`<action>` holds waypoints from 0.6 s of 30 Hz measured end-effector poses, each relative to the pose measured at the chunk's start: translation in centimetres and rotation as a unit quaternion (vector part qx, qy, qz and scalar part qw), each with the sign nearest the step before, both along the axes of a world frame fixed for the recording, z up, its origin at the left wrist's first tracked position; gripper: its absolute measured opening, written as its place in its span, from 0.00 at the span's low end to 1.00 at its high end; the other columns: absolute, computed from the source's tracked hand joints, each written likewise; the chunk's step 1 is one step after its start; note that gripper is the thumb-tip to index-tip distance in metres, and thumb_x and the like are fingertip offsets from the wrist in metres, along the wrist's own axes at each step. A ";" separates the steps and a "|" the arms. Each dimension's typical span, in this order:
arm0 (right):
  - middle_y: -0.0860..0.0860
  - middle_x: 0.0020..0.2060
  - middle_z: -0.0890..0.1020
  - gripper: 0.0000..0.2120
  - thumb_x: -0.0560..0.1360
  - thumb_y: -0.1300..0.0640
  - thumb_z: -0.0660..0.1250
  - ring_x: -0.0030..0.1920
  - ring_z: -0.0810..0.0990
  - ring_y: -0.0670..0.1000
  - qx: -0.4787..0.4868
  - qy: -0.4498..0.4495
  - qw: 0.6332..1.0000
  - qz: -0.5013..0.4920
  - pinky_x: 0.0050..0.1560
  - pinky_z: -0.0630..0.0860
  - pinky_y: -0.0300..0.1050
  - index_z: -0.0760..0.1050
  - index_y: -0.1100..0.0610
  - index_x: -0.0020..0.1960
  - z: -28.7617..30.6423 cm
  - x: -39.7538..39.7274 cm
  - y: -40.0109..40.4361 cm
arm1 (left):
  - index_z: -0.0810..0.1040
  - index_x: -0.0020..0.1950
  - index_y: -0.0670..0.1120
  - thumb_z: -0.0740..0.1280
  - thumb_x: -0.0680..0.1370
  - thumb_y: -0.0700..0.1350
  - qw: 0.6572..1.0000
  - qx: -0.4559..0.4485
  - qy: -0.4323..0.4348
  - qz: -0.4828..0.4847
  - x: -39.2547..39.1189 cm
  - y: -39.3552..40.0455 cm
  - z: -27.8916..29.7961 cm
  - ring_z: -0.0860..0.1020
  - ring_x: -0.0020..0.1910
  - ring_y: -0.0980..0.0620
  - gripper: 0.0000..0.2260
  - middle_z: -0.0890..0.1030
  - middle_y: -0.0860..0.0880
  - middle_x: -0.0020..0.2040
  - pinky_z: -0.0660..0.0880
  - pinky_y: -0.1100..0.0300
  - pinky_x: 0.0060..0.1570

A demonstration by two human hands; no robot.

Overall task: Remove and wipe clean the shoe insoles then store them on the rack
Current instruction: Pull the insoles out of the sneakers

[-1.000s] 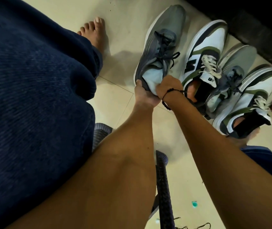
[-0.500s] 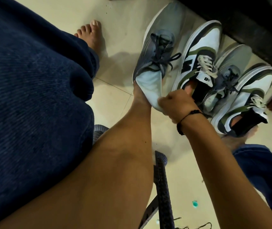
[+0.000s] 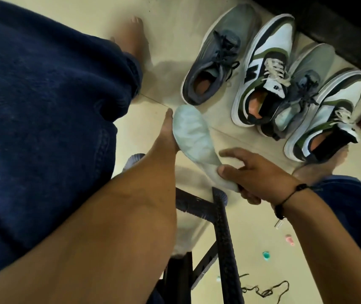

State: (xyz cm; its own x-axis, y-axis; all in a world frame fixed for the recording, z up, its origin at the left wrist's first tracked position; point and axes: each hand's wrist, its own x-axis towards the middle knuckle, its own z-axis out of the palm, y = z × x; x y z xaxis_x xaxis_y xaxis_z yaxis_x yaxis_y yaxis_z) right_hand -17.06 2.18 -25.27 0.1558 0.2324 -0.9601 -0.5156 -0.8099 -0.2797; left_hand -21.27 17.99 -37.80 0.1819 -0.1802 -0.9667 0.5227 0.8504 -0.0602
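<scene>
Right hand pinching insole, left hand alongside

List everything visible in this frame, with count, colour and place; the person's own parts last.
insole: 1, pale blue, held above the floor, centre
grey shoes: 2, grey, one far left of the row, one third along
white shoes: 2, white, green and black, second and fourth in the row
floor: cream tiles
frame: 1, black, bottom centre
caps: a few small, teal and pink, floor lower right
string: 1, black, bottom right
left hand: touches the insole's edge
right hand: grips the insole's near end
bracelet: 1, black, right wrist
</scene>
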 end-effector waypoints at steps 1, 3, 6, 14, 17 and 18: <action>0.48 0.23 0.71 0.11 0.75 0.52 0.66 0.21 0.67 0.46 0.020 -0.012 1.000 0.016 0.23 0.64 0.38 0.70 0.38 0.54 0.0 -0.3 0.1 | 0.68 0.70 0.41 0.45 0.81 0.63 1.000 -0.012 0.012 0.021 -0.5 -0.6 0.5 0.72 0.64 0.40 0.32 0.75 0.41 0.65 0.70 0.48 0.49; 0.48 0.25 0.73 0.18 0.74 0.55 0.67 0.22 0.69 0.45 0.046 -0.041 0.998 0.016 0.23 0.66 0.37 0.69 0.36 0.58 -0.7 -1.0 0.8 | 0.70 0.68 0.42 0.42 0.79 0.66 0.998 -0.050 0.028 0.036 -0.2 1.2 -0.8 0.73 0.59 0.40 0.35 0.76 0.42 0.61 0.71 0.45 0.47; 0.49 0.33 0.75 0.14 0.74 0.60 0.66 0.26 0.72 0.49 0.048 -0.075 0.996 0.029 0.29 0.74 0.41 0.73 0.45 0.55 -3.2 -3.5 2.0 | 0.71 0.69 0.43 0.45 0.78 0.68 0.998 -0.033 0.058 0.011 -2.4 0.1 -2.4 0.75 0.61 0.41 0.35 0.77 0.43 0.63 0.72 0.47 0.55; 0.57 0.48 0.75 0.08 0.70 0.67 0.63 0.45 0.74 0.54 -0.059 -0.154 0.985 0.059 0.43 0.67 0.36 0.69 0.55 0.39 -11.4 -8.5 3.2 | 0.69 0.67 0.44 0.55 0.80 0.57 0.971 0.069 0.129 -0.188 -4.5 -0.8 -2.7 0.77 0.55 0.43 0.22 0.77 0.41 0.60 0.73 0.45 0.59; 0.59 0.54 0.76 0.10 0.71 0.69 0.60 0.52 0.76 0.58 -0.067 -0.129 0.986 0.086 0.51 0.73 0.42 0.73 0.56 0.43 -12.3 -8.6 3.4 | 0.67 0.70 0.44 0.56 0.81 0.53 0.963 0.088 0.124 -0.220 -4.7 -1.6 -2.8 0.75 0.59 0.43 0.21 0.74 0.42 0.65 0.71 0.48 0.61; 0.59 0.56 0.76 0.11 0.73 0.69 0.59 0.56 0.74 0.58 -0.056 -0.114 0.985 0.118 0.56 0.72 0.44 0.75 0.58 0.49 -12.2 -8.5 3.4 | 0.65 0.72 0.44 0.56 0.81 0.52 0.960 0.095 0.126 -0.230 -4.7 -1.7 -2.6 0.74 0.62 0.43 0.21 0.72 0.42 0.67 0.70 0.49 0.61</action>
State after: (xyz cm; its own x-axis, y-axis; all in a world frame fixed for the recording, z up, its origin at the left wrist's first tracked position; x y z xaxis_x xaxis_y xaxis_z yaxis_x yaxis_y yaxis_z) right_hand -25.55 5.59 -37.50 0.3247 0.1823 -0.9281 -0.2443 -0.9318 -0.2685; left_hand -25.94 16.33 -40.37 -0.1198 -0.0022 -0.9928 0.8345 0.5415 -0.1019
